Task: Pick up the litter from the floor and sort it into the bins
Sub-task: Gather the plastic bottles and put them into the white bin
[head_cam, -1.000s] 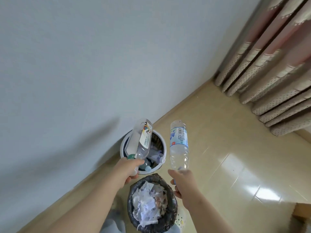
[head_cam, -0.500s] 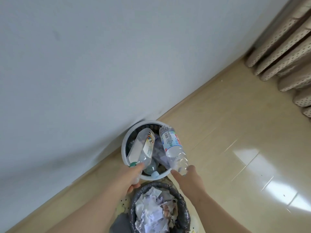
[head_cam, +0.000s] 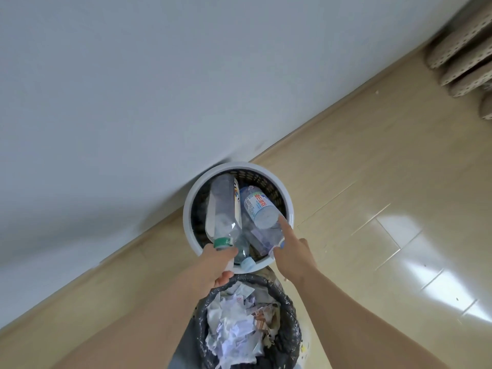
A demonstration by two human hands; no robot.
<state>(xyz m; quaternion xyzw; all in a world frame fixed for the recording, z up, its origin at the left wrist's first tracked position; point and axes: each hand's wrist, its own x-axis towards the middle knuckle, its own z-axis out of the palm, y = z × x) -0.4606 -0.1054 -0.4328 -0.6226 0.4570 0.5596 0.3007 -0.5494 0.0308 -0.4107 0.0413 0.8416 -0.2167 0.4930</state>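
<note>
A white round bin point(head_cam: 290, 209) with a dark mesh inside stands against the wall and holds several plastic bottles. My left hand point(head_cam: 216, 265) grips the neck of a clear bottle with a green ring point(head_cam: 222, 209); its body points down into the bin. Beside it lies a water bottle with a blue and red label point(head_cam: 257, 206), inside the bin. My right hand point(head_cam: 291, 253) hovers over the bin's near rim, index finger straight and touching that bottle's lower end.
A second bin lined with a black bag point(head_cam: 291, 312) sits just below my hands, full of crumpled paper point(head_cam: 234, 323). The grey wall point(head_cam: 159, 89) runs behind the bins. Beige curtain folds point(head_cam: 463, 57) hang at the top right over glossy tan floor point(head_cam: 386, 209).
Both bottles went down from above the white bin into it. My right hand's grip on the labelled bottle has opened to a straight finger; my view tilted downward.
</note>
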